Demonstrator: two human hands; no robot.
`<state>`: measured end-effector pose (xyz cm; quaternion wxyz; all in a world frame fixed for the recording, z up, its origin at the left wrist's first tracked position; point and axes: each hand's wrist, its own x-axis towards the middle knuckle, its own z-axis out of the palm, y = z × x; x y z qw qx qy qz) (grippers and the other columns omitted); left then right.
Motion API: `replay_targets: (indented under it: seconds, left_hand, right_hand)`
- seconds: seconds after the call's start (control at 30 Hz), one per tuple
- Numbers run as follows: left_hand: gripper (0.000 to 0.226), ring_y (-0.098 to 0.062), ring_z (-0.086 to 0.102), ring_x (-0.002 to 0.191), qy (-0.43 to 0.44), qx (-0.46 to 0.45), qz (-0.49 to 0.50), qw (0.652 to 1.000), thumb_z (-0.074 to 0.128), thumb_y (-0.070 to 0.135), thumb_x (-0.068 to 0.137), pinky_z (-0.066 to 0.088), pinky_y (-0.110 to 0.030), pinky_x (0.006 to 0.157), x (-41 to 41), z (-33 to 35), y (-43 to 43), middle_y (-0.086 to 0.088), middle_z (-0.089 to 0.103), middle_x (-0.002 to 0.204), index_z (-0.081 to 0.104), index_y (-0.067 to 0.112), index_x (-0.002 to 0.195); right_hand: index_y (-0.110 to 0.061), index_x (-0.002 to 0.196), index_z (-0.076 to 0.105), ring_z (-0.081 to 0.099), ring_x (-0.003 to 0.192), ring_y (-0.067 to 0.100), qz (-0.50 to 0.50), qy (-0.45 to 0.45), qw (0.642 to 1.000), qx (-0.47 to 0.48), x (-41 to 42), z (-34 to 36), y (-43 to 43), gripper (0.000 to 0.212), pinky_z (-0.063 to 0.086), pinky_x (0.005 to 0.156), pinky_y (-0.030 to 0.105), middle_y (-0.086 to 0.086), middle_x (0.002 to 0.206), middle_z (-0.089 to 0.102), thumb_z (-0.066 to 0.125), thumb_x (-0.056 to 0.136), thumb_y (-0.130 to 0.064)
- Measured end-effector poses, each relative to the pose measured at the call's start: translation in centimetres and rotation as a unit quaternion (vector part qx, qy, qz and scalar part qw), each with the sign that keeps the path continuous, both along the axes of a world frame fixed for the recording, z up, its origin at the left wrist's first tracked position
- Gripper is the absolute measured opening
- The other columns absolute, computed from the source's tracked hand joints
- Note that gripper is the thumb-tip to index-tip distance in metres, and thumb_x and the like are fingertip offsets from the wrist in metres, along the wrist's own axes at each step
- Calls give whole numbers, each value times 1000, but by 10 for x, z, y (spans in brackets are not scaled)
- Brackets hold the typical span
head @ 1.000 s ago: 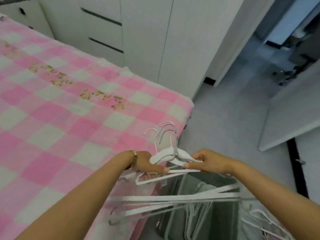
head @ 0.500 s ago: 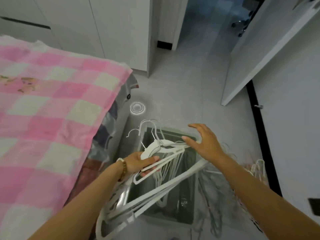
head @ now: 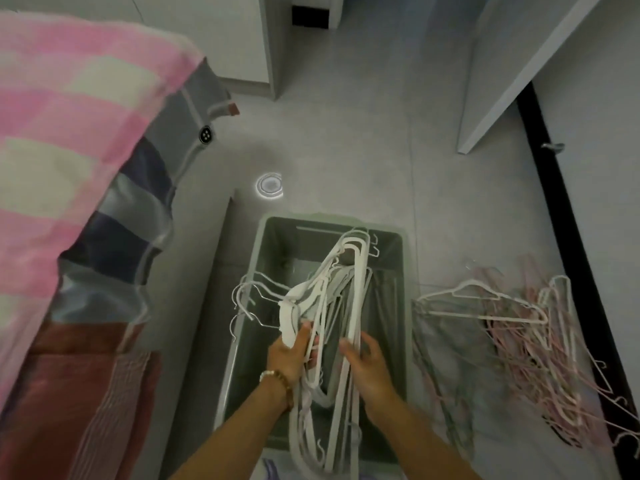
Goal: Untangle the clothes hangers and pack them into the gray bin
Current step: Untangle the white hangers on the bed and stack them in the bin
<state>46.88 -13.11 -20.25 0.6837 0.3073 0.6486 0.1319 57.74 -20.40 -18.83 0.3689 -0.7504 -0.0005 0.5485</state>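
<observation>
Over the gray bin, which stands on the floor in the near middle of the scene, a bundle of white hangers is held lengthwise, its long bars running from the near rim up toward the far wall of the bin. The metal hooks of the bundle fan out to the left, past the bin's left rim. The left hand is closed around the necks of the hangers, thumb laid up along the white plastic and the fingers curled under it; a beaded bracelet sits on that wrist. The right hand is half open, its fingers loosely bent against the right side of the bundle's bars, touching them rather than clamping them. Whether any hangers already lie on the bin's bottom cannot be told, since the bundle covers much of it.

Just right of the bin, a tangled heap of pink and white hangers lies on the floor, spreading toward a black baseboard strip. To the left, a bed with a pink checked cover takes up that side, with striped gray and red cloth hanging down its edge. Farther off, a round floor drain sits beyond the bin's far left corner, and white cabinet panels stand at the far edge.
</observation>
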Motion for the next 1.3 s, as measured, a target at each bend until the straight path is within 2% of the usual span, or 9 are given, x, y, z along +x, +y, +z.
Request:
replay_targets:
  seconds: [0.17,0.33,0.43,0.53,0.63,0.73,1.07,1.2,1.3]
  left_hand:
    - [28,-9,68,53,1,8,8,1000,56,38,89,51,-16,47,23,-97,2,-6,72,79,60,12,99]
    - [25,-13,67,64,21,23,-2,1000,57,38,88,50,-15,44,28,-168,2,-5,69,83,54,18,101]
    - [18,-13,66,67,14,38,-8,999,57,34,88,48,-12,44,27,-203,3,-3,68,83,54,21,99]
    - [17,-12,67,73,14,31,-15,999,54,32,91,50,-13,45,24,-235,10,0,69,85,57,21,103]
    - [34,-26,66,98,3,-25,-5,1000,54,31,92,57,-38,82,13,-266,16,-10,68,110,55,19,124]
    - [52,-30,47,126,49,-71,-30,996,53,39,91,39,-47,106,-4,-283,16,-10,45,142,37,28,140]
    - [35,-24,54,108,62,-67,-69,993,45,38,94,42,-42,102,1,-193,-5,-9,58,122,56,14,117]
    - [37,-27,53,117,41,-23,-92,995,41,36,97,40,-41,102,37,-133,-19,-5,59,121,52,12,123]
    - [22,-18,57,101,12,25,-139,990,40,36,97,45,-35,93,69,-91,-37,4,58,103,55,22,103]
  right_hand:
    - [-25,136,42,56,114,26,-50,-43,998,1,6,-103,5,44,47,98,50,7,126,56,52,93,-28]
    - [-28,128,48,58,89,10,-70,-66,995,-9,6,-190,4,35,45,64,22,-4,100,60,48,94,-34]
    - [-33,133,43,58,94,16,-76,-43,996,-15,5,-226,4,39,50,73,31,0,106,59,46,94,-37]
    - [-31,134,42,56,76,17,-88,-7,996,-14,6,-255,7,39,49,63,28,6,89,58,46,96,-30]
    - [-32,139,38,57,81,18,-70,32,997,-17,10,-272,9,43,50,68,33,6,97,59,44,97,-24]
    - [-35,146,25,45,127,30,-25,53,998,-35,16,-277,5,50,39,101,49,7,145,42,41,99,-30]
    - [-32,146,24,38,135,27,-13,3,1000,12,33,-183,-20,51,32,108,43,5,149,37,41,98,-36]
    - [-29,145,29,34,138,25,-19,-38,999,30,48,-126,-39,50,29,114,48,5,153,32,40,98,-38]
    - [-25,145,30,37,136,25,-31,-65,996,51,67,-89,-62,51,32,113,47,4,152,34,40,98,-38]
